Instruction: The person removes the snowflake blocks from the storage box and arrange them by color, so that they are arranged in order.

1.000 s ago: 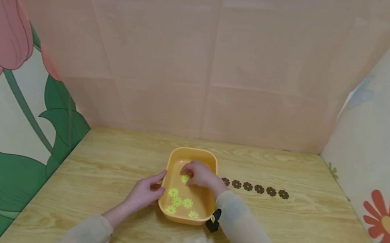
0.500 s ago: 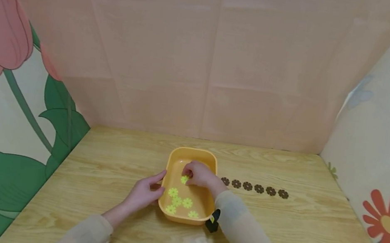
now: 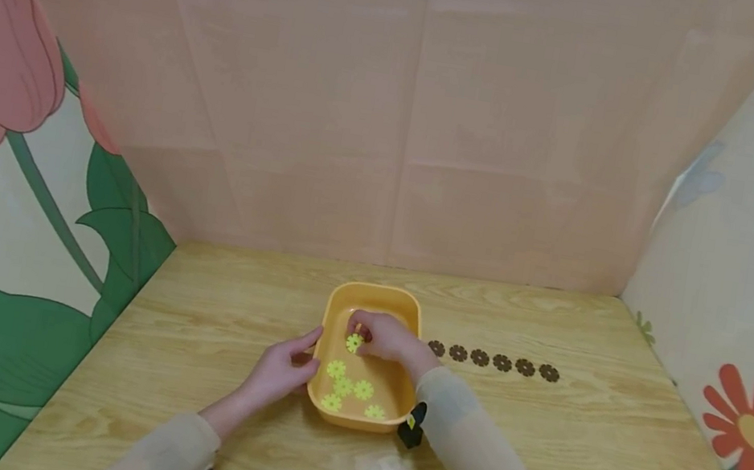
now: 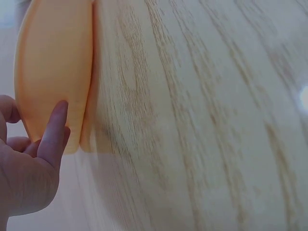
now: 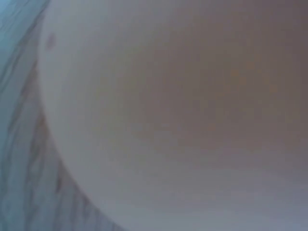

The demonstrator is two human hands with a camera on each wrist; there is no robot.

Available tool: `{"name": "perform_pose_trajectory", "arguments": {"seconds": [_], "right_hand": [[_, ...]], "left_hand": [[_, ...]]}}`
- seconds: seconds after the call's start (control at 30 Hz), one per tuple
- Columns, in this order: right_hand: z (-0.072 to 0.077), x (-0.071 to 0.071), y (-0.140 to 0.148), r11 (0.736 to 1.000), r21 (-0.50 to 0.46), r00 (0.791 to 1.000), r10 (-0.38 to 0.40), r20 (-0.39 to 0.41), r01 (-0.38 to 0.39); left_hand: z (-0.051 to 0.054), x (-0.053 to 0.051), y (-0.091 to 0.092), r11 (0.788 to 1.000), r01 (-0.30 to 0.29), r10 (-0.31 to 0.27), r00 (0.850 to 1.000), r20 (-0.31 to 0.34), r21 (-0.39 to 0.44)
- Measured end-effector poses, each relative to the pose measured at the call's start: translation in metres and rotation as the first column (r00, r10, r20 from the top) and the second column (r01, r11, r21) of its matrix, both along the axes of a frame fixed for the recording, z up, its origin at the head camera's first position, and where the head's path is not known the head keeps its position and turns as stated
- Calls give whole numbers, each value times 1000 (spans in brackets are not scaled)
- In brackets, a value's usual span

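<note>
My left hand [image 3: 281,369] holds the near left side of an orange plastic box [image 3: 356,422], thumb and fingers at its rim and wall. In the left wrist view, the fingers [image 4: 57,126] lie against the outer wall of the box. Inside the box, my right hand [image 3: 389,338] has curled fingers and pinches a yellow flower-shaped piece [image 3: 353,343]. A dark patch shows beneath those fingers; what it is I cannot tell. Several more yellow flower-shaped pieces [image 3: 363,390] lie at the near end of the box. The right wrist view is mostly a blurred pale surface.
Right of the box, several dark brown flower-shaped pieces [image 3: 502,362] form a row on the wood-grain table [image 3: 569,467]. A pink backdrop [image 3: 403,109] rises behind the table, and flower-printed panels [image 3: 725,303] flank it on both sides.
The right fingers have shifted slightly left, and the yellow flower-shaped piece at their tips has moved a little left and shows more fully. The left hand and box stay put.
</note>
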State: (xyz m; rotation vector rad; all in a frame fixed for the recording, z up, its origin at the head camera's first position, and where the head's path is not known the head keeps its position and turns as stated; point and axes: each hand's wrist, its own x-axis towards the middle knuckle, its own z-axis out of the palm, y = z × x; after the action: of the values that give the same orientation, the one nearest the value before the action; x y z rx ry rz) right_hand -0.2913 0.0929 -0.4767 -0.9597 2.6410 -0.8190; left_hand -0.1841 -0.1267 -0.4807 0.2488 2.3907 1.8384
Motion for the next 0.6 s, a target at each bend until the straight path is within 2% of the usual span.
{"name": "perform_pose_trajectory", "arguments": {"seconds": [0.17, 0.27, 0.4, 0.5, 0.6], "right_hand": [[-2, 0, 0, 1000, 19, 1000, 21, -12, -20], [5, 2, 1, 1000, 8, 1000, 6, -9, -6], [23, 8, 9, 994, -103, 1000, -21, 14, 22], [36, 14, 21, 978, -208, 1000, -20, 6, 21], [43, 21, 39, 962, -271, 999, -45, -15, 39]], "left_hand": [[0, 1, 0, 1000, 0, 0, 1000, 6, -9], [1, 2, 0, 999, -7, 7, 1000, -3, -40], [2, 1, 1, 998, -15, 15, 1000, -14, -62], [3, 1, 1, 998, -21, 20, 1000, -14, -67], [3, 2, 2, 997, -32, 31, 999, -14, -69]]}}
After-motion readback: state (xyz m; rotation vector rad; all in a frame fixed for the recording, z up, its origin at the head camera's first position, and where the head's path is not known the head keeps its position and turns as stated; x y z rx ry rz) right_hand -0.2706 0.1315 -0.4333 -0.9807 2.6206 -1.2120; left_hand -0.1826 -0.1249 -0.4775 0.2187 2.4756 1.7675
